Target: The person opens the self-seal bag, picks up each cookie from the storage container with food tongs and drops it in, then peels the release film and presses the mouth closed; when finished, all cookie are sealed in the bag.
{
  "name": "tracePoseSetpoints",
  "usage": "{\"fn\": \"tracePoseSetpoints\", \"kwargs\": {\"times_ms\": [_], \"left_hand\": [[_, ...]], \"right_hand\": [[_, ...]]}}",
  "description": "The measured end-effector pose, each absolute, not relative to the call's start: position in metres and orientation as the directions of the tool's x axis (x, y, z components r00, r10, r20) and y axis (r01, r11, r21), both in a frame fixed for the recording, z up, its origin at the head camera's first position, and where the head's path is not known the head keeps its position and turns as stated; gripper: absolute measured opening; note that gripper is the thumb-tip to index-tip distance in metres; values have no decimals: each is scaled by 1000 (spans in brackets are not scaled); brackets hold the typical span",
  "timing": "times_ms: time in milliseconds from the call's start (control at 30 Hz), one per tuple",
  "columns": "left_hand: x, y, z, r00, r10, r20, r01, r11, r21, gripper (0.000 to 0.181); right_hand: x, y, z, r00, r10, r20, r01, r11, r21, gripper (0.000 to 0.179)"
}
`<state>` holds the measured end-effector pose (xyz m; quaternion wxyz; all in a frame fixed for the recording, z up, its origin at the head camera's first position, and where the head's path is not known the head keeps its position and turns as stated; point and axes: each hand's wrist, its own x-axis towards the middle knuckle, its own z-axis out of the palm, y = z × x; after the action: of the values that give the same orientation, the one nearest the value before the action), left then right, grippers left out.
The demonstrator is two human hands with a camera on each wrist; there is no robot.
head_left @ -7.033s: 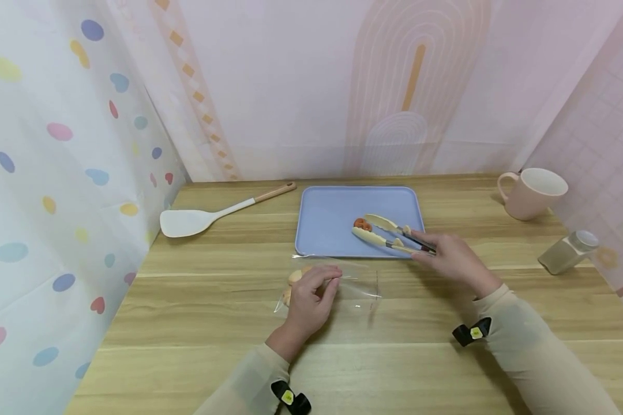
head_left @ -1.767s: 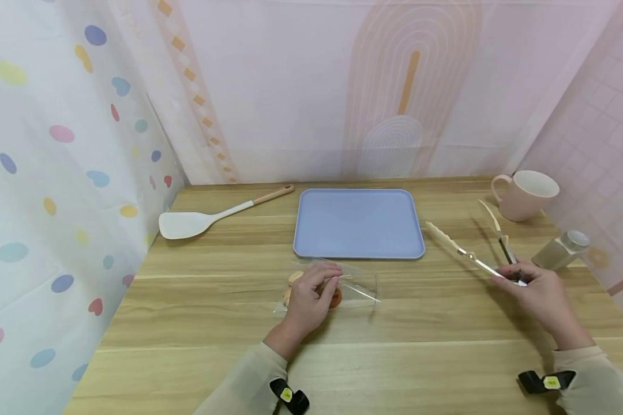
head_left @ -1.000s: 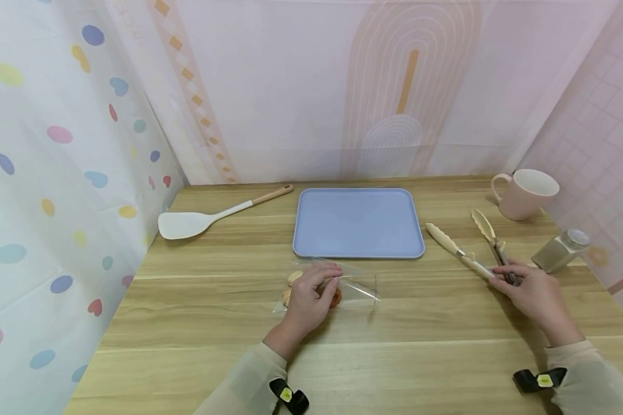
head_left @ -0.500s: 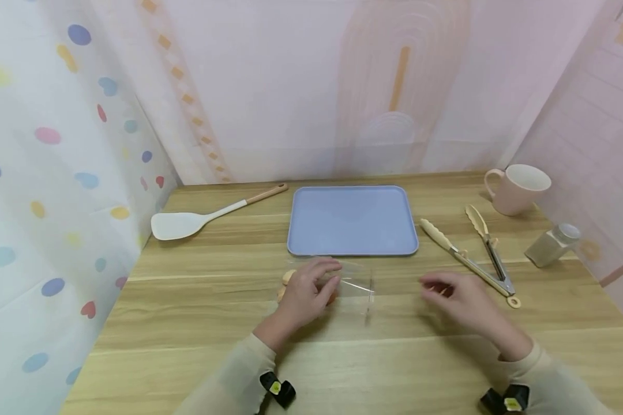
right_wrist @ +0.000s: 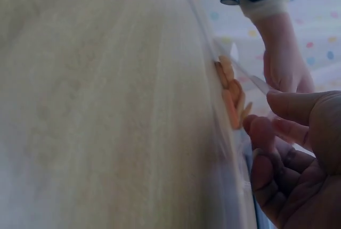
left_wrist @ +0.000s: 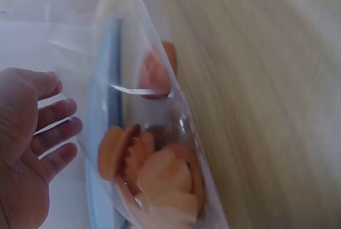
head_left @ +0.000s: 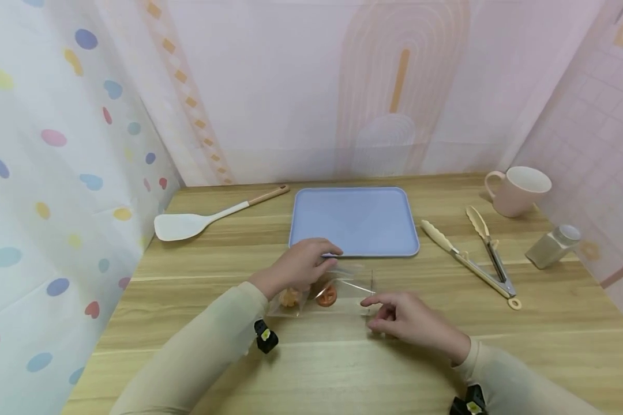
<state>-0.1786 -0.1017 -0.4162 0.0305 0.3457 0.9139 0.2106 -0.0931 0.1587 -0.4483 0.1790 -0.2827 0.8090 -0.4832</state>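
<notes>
A clear plastic bag (head_left: 350, 305) lies on the table in front of the blue tray. Pale cookies (head_left: 289, 297) sit in its left end, and a reddish-brown pretzel-shaped cookie (head_left: 327, 296) lies nearer its middle. My left hand (head_left: 301, 265) is over the bag's far side, overlapping the tray's front edge; in the left wrist view its fingers (left_wrist: 58, 133) are loosely bent with nothing between them. At the bag's right end is my right hand (head_left: 412, 320), thumb and index finger apart, fingertips right at the bag's edge. Its other fingers bend inward in the right wrist view.
Behind the bag is the blue tray (head_left: 353, 219). Cream-tipped tongs (head_left: 472, 268) lie spread to the right, near a pink mug (head_left: 519, 193) and a glass shaker jar (head_left: 552, 246). A white spatula (head_left: 187, 225) rests back left. Patterned cloths hang behind and beside the table.
The reddish-brown cookie left the tray and is in the bag. My right hand laid down the tongs and moved left to the bag. My left hand let go and moved up.
</notes>
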Motion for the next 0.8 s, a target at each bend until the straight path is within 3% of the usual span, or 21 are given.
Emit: {"fn": "tracePoseSetpoints", "kwargs": {"times_ms": [300,600,800], "left_hand": [[-194,-97,-425,-741,672,-5,626,692,359,25],[-193,-105,-426,-709,705,22,678,672,298,16],[-190,-117,-431,-761,648,37,620,710,333,18]], "right_hand": [[-96,150,-453,-796,-604,-43,-256,400,-880,17],[-95,152,-447,-825,-563,-59,-219,412,-884,13],[-96,157,-445,-820,-570,-47,-239,416,-878,13]]}}
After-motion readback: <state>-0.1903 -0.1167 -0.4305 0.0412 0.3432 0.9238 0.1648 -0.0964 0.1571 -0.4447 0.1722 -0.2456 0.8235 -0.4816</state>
